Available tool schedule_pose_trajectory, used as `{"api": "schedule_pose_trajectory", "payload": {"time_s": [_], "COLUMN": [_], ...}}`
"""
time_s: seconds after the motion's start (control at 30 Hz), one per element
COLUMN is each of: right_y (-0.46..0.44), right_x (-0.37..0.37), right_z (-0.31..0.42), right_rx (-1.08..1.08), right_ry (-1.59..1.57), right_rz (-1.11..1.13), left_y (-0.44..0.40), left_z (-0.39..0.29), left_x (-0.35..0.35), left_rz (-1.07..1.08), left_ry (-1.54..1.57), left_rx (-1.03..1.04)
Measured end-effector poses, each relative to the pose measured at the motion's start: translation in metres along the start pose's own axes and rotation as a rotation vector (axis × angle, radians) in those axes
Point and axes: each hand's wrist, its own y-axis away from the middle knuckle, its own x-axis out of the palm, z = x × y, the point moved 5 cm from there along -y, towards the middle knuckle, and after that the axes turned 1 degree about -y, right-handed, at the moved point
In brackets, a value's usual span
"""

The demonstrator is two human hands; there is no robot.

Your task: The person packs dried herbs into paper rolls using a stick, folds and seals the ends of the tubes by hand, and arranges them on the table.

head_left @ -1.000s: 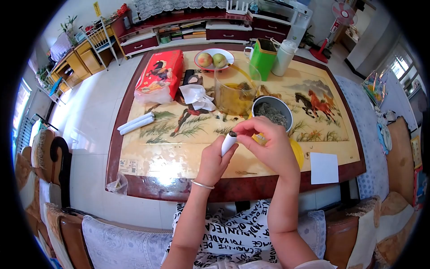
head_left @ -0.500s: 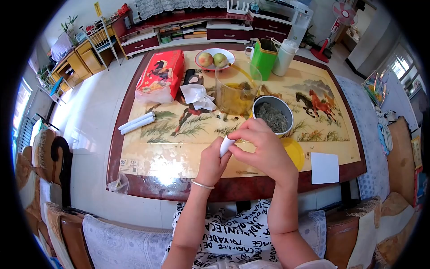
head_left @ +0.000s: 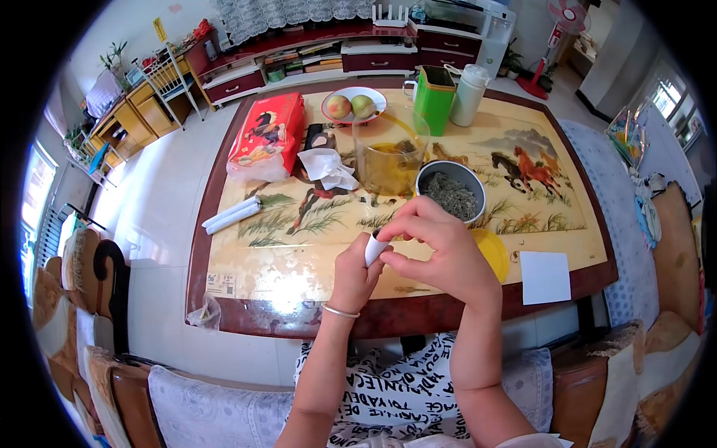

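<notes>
Fruits (head_left: 363,106) are held on a plate (head_left: 382,101), a red package (head_left: 267,133) parked alongside; books (head_left: 317,57), perhaps, are shelved beyond.

White rolled paper tube (head_left: 374,252), slightly tilted, dark open end upward, between the hands (head_left: 354,274)

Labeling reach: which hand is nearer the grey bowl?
Right. The right hand is just on the person's side of the grey bowl; the left hand is farther off, nearer the person and to the bowl's left.
</notes>
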Motion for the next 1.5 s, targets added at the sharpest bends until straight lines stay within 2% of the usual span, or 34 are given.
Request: {"api": "schedule_pose_trajectory", "payload": {"time_s": [0.07, 0.17, 0.4, 0.47, 0.5, 0.63, 0.67, 0.83, 1.1, 1.17, 1.3, 1.37, 1.43, 1.5], "right_y": [0.000, -0.002, -0.003, -0.003, -0.005, -0.005, -0.005, -0.006, -0.008, -0.007, -0.008, -0.007, -0.007, -0.008], "right_x": [0.004, 0.009, 0.020, 0.025, 0.023, 0.008, 0.004, 0.005, 0.019, 0.019, 0.020, 0.018, 0.018, 0.021], "right_z": [0.000, -0.003, -0.011, -0.013, -0.012, -0.012, -0.012, -0.018, -0.019, -0.021, -0.019, -0.020, -0.021, -0.019], "right_rx": [-0.002, 0.068, 0.073, 0.056, 0.051, 0.141, 0.148, 0.114, 0.150, 0.092, 0.212, 0.183, 0.178, 0.070], "right_ry": [0.060, 0.046, 0.152, 0.162, 0.158, -0.043, -0.100, -0.106, -0.030, 0.091, -0.099, -0.196, -0.208, -0.078], "right_rz": [0.033, 0.086, 0.114, 0.075, 0.074, 0.053, 0.015, -0.015, 0.096, 0.137, 0.131, -0.065, -0.099, -0.133], "left_y": [0.000, -0.001, 0.001, 0.002, 0.001, -0.003, -0.003, 0.000, 0.004, 0.004, 0.005, 0.005, 0.003, 0.003], "left_z": [-0.005, -0.004, 0.018, 0.022, 0.020, 0.005, 0.009, 0.015, 0.007, 0.006, 0.009, 0.010, 0.008, 0.010], "left_x": [-0.002, -0.003, -0.001, 0.001, 0.002, 0.005, 0.005, 0.009, 0.010, 0.010, 0.007, 0.005, 0.003, 0.001], "left_rz": [-0.033, -0.019, 0.067, 0.055, 0.053, 0.103, 0.117, 0.153, 0.283, 0.301, 0.305, 0.280, 0.182, 0.152], "left_ry": [-0.030, -0.052, -0.123, 0.074, 0.069, 0.195, 0.294, 0.577, 0.538, 0.490, 0.524, 0.566, 0.773, 0.743], "left_rx": [0.097, 0.078, 0.045, -0.053, -0.051, -0.062, -0.129, -0.261, -0.297, -0.283, -0.278, -0.295, -0.315, -0.276]}}
